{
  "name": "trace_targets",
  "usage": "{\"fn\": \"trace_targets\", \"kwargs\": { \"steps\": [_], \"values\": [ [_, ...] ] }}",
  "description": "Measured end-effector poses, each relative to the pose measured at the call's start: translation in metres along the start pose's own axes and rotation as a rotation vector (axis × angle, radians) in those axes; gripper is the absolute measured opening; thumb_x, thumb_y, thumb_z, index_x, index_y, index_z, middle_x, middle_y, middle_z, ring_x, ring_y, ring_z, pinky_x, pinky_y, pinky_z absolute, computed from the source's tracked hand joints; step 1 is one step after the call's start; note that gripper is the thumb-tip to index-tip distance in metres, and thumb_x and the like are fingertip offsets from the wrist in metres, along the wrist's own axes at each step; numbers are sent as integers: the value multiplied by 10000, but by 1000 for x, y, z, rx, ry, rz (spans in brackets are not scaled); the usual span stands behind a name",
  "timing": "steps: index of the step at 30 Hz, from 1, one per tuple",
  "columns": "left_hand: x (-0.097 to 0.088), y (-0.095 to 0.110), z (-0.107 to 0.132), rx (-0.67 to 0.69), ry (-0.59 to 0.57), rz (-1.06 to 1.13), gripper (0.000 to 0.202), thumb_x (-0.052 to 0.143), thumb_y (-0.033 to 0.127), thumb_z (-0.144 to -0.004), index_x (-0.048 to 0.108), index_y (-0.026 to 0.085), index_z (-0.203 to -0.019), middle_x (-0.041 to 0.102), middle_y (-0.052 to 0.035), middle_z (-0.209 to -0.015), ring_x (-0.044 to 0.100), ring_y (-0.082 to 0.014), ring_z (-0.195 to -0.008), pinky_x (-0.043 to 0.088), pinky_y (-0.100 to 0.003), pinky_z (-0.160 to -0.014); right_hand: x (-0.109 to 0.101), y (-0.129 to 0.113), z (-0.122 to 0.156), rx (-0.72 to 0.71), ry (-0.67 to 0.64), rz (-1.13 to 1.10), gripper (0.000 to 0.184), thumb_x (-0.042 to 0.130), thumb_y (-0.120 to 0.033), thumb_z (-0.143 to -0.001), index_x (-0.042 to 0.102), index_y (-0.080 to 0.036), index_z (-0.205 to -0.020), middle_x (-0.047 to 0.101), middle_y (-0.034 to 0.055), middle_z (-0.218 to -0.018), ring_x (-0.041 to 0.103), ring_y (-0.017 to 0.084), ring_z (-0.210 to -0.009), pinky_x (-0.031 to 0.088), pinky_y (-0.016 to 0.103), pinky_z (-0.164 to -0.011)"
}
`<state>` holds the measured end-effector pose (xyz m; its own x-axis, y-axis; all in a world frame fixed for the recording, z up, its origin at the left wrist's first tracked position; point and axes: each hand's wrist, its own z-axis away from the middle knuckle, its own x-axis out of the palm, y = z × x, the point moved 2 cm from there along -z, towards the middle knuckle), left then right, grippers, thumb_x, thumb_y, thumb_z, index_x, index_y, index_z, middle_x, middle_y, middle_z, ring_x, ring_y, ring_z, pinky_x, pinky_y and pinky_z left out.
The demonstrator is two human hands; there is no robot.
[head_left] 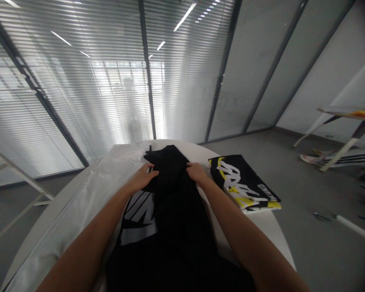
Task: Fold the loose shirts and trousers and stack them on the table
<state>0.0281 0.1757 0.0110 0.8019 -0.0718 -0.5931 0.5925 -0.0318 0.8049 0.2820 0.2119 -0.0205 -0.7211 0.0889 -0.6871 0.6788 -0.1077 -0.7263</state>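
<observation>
A black garment (182, 211) with a large grey-white print (140, 219) lies lengthwise on a round white table. My left hand (143, 177) is closed on its left edge near the far end, thumb over the cloth. On the opposite edge, my right hand (197, 172) pinches the fabric with its fingertips. Between the hands the cloth lies fairly flat, with a small dark strip standing out at its far left corner. The garment's near end runs out of the bottom of the view.
A folded black, yellow and white printed garment (243, 182) rests on the table's right side. White shiny fabric (79, 211) covers the left. Beyond the table (273, 231) stand glass partitions with blinds (182, 81). Another table (346, 111) is at far right, a white frame (15, 170) at left.
</observation>
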Motion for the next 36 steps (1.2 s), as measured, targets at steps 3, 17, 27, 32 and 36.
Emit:
{"fn": "trace_targets", "kwargs": {
  "steps": [3, 17, 27, 32, 36],
  "values": [
    [4, 1, 11, -10, -130, 251, 656, 625, 346, -770, 420, 210, -1379, 692, -39, -871, 633, -175, -701, 487, -278, -648, -8, -3, 1, -10, -86, 26, 444, 501, -88, -752, 683, -121, -1156, 702, 113, -1101, 639, 221, -1053, 474, 248, -888],
    [-18, -4, 23, -279, -496, 379, 493, 583, 356, -738, 599, 246, -1219, 652, -40, -922, 586, -147, -649, 426, -217, -475, -40, -21, 23, -97, -533, 249, 316, 536, -338, -850, 718, -214, -1076, 715, 67, -1007, 651, 195, -725, 533, 297, -651],
    [-2, -20, -2, -67, -110, 187, 538, 580, 315, -753, 584, 159, -1268, 691, -64, -943, 629, -166, -742, 482, -247, -610, -23, -17, 12, -166, -228, 227, 304, 580, -219, -812, 726, -195, -1078, 710, 43, -1092, 629, 218, -1055, 452, 259, -911],
    [0, -12, 4, -48, -192, 147, 684, 601, 382, -765, 428, 189, -1398, 676, -89, -1059, 633, -161, -684, 486, -272, -576, -9, -11, 9, -126, -71, 254, 508, 478, -131, -813, 564, -120, -1313, 583, 104, -1317, 504, 226, -1251, 362, 285, -1036],
    [-3, -6, 11, 81, -255, 21, 655, 661, 392, -719, 525, 147, -1312, 650, -114, -1170, 637, -231, -977, 496, -326, -848, -3, -7, 7, -126, -1, 267, 547, 448, -115, -801, 533, -101, -1341, 599, 118, -1289, 522, 231, -1228, 365, 269, -1032]
  ]
}}
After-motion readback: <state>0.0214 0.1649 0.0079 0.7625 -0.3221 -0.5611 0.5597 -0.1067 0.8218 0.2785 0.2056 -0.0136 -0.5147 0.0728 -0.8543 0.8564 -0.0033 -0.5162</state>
